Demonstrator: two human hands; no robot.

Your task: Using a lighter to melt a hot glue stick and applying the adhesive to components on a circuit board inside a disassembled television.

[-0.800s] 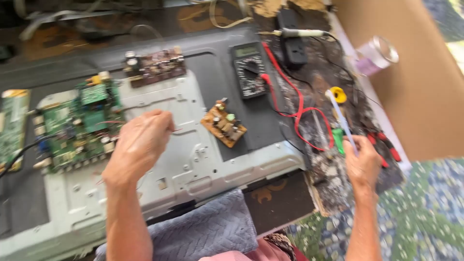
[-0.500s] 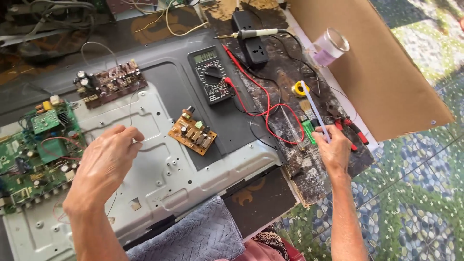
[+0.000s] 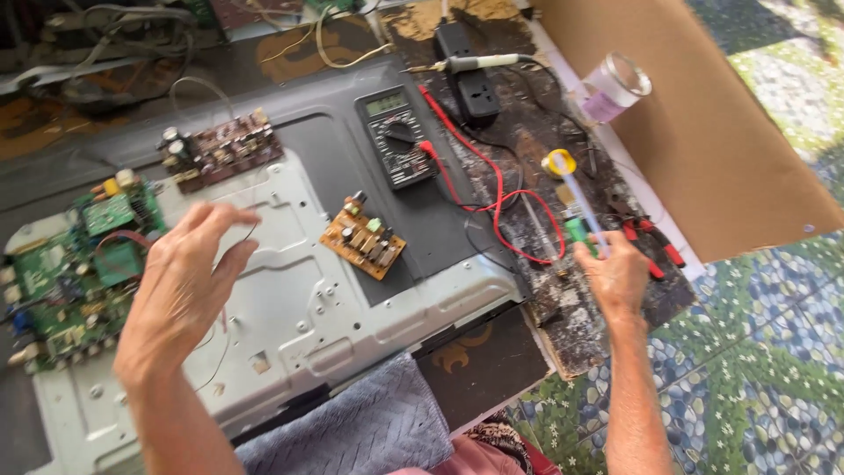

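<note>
Two hands at work: our right hand (image 3: 618,274), newly closed on the green-handled, clear-shafted screwdriver (image 3: 578,204) beside the scorched board, while our left hand (image 3: 183,283) has lifted, fingers spread, above the grey metal chassis (image 3: 299,308).

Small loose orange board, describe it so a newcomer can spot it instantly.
Start at the big grey metal back panel spread across the bench, then find the black multimeter lying on it. Just below the meter sits the small orange circuit board, lying apart at an angle; its neighbours are a brown board and a green board.
</note>
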